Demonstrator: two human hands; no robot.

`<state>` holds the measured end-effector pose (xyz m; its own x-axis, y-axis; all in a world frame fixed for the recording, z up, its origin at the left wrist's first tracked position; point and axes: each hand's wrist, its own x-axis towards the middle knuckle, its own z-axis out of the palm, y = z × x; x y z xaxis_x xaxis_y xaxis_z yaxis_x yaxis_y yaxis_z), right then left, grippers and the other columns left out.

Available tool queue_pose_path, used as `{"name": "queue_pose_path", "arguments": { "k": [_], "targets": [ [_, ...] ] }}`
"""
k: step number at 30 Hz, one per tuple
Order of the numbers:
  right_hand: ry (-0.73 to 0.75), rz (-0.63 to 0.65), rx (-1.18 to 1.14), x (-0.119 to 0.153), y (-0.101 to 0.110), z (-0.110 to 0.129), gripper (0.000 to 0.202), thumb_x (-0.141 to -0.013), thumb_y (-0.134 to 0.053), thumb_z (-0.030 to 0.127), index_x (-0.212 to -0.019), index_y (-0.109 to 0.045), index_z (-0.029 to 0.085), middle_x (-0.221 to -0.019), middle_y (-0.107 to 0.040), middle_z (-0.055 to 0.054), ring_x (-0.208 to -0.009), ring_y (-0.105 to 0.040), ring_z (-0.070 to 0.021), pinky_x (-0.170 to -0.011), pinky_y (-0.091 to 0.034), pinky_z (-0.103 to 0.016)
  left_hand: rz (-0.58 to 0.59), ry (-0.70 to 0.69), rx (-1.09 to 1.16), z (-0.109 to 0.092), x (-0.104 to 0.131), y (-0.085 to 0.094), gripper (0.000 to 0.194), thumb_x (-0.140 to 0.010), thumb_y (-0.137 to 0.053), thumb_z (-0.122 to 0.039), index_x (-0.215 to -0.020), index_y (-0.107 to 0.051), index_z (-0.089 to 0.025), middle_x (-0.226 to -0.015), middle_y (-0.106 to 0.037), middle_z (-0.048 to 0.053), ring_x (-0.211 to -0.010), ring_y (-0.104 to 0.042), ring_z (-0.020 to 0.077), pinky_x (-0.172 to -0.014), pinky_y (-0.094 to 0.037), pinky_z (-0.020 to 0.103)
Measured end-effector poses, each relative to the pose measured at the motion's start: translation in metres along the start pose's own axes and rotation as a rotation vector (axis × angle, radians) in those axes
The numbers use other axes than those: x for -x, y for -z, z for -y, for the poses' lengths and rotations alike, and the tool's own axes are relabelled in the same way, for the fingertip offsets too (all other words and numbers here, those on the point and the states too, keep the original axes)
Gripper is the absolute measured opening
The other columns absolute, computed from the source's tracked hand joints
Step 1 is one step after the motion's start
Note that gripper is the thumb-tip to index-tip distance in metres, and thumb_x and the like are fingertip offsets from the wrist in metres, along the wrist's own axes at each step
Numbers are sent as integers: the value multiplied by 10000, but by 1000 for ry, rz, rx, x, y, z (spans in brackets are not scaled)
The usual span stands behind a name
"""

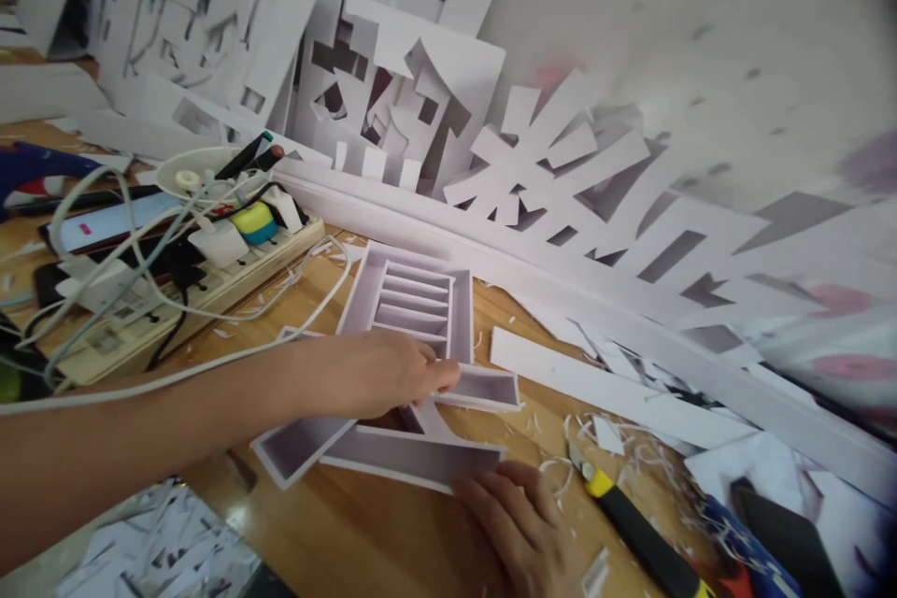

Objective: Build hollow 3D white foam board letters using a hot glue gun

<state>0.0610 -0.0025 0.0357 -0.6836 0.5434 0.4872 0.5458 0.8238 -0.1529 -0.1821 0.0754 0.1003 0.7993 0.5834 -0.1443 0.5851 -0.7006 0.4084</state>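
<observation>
Left hand (403, 376): bare, ungloved, fingers slender. Left forearm (175, 430): bare to picture edge, slim, smooth outline. Right hand (522, 523): bare, ungloved, knuckles rounded.

the box-walled letter form (459, 327) in the centre is plain white, its hollows shaded lilac-grey. the bench (392, 523) beneath is honey-brown with faint wood grain. toward nine o'clock, the power strip (200, 304) is cream, the two-tone plug (256, 222) yellow and teal, and the charging cables (133, 206) mostly white with some black. the cut-out sheets (392, 103) at eleven o'clock are white. toward two o'clock, the backdrop (631, 9) is greyish off-white, patterned with blurry pink blotches, small dark spots and a purple patch. at five o'clock, the utility knife (637, 523) is black with yellow ends.
</observation>
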Motion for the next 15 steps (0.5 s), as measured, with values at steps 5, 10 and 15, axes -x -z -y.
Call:
{"name": "queue_pose_path", "arguments": {
  "k": [5,10,15],
  "targets": [
    [-15,4,-80,8,8,-18,236,-935,-414,201,-992,-641,164,-829,-695,-62,-864,-609,-189,-735,-518,-267,-23,-48,-96,-7,-7,-2,251,-811,-458,-13,-1011,-505,-157,-803,-649,29,-672,-598,134,-563,-389,203],
    [-100,103,-129,21,25,-43,175,-914,-480,185,-1006,-627,171,-890,-685,-61,-933,-589,-188,-767,-519,-278,20,-59,-130,-24,-30,-3,249,-779,-503,-38,-1002,-495,-149,-734,-629,17,-645,-574,142,-515,-343,227],
    [-206,98,-136,26,32,-52,152,-875,-528,111,-981,-608,184,-869,-664,-53,-913,-574,-194,-766,-508,-315,43,-3,-115,-30,-48,-6,341,-724,-538,-25,-1026,-464,-165,-722,-613,4,-642,-572,147,-510,-342,232]
  ]
}}
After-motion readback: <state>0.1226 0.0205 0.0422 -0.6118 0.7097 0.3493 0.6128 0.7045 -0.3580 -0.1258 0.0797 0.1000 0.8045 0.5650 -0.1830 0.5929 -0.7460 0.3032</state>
